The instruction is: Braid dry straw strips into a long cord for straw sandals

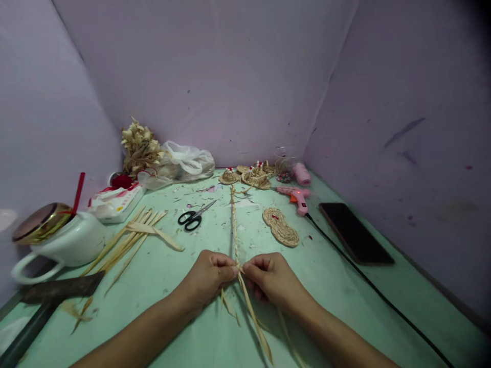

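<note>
A narrow braid of pale dried plant strips [235,225] runs straight away from me down the middle of the table. At its near end my left hand [210,276] pinches the strips between thumb and forefinger. My right hand [270,278] is closed on the same end from the other side, fingertips almost meeting the left ones. Loose strips [251,312] trail from between the hands toward me. Beyond the left hand lie black-handled scissors [194,217], blades partly apart. A flat woven figure-eight piece [280,226] rests past the right hand.
Left stand a white mug [82,240] with a gold lid, a hammer [57,296], loose strips [134,235], a tissue pack [117,202]. Small woven hats [255,176], a plastic bag [184,161] are at the back. Right: pink glue gun [297,197], its cord [360,286], phone [355,232].
</note>
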Available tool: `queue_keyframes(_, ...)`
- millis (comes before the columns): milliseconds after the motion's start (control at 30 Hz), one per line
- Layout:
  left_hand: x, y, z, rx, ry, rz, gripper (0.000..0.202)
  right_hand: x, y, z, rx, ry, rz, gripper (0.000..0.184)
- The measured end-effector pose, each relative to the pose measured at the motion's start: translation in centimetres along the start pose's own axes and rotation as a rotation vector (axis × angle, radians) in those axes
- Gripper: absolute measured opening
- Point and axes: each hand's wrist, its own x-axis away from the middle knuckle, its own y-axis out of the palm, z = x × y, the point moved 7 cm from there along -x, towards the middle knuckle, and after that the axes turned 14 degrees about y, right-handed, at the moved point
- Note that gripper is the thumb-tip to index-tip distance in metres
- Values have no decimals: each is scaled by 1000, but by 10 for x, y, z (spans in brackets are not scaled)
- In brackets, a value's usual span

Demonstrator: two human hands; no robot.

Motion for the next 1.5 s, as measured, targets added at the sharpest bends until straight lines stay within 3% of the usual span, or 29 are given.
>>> queue_keyframes(267,0,-2,1,-8,-8,22,19,8,1,-14,173,-215,-17,32)
queue_keyframes(567,-2,1,0,-47,1,12,17,15,-2,-21,350,-349,142,27)
queue_keyframes(800,-10,0,0,-189,155,-35,16,27,-6,-35,441,-396,-82,26)
queue_keyframes(1200,-11,-2,-1,-208,190,-65,19,6,3,-26,45,-208,-328,24)
queue_keyframes(1333,-12,-2,-3,-224,194,-58,17,5,6,-20,-64,-47,-449,30)
queue_keyframes(1400,-12,-1,-3,-241,203,-63,18,2,5,-18,-56,-6,-430,30)
queue_keyframes(1500,-13,-1,-1,-273,222,-61,17,-1,3,-20,32,-62,-379,22)
